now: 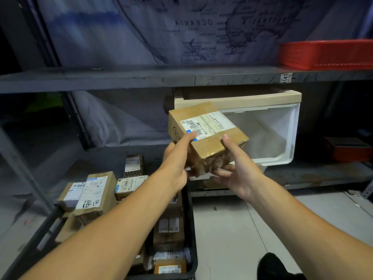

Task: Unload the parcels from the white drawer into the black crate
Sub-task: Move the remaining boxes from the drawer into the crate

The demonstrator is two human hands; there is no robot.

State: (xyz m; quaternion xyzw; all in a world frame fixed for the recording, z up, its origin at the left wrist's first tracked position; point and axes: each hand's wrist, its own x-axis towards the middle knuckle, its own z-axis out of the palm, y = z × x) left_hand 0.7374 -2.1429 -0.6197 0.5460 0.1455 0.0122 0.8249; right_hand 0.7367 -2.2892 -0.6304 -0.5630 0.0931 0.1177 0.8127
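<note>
Parcel in hand: taped cardboard parcel [207, 136] with a barcoded shipping label, held in the air just in front of the white drawer [268, 130], tilted, one corner toward the camera.
Left grip: left hand [177, 158] closed round the parcel's left side, thumb on the label.
Right grip: right hand [238, 168] closed round the parcel's right side, thumb on the top face, fingers cupped beneath.
Step in hand: transfer, judged. The parcel is clear of the drawer and not yet in the black crate [191, 229].
Crate position: below and to the left of the drawer, on the floor, already holding several labelled parcels [94, 195].
Next move, judged: carry the parcel down and leftward over the crate rim, find a gap among the stacked parcels, and release with both hands.
Drawer contents: through the translucent front no parcels can be made out; the rear is hidden behind the held parcel and under the shelf [141, 77].
Cut off: the crate's near and left walls are screened by the forearms.
Hard to read: label print is too small to make out.
</note>
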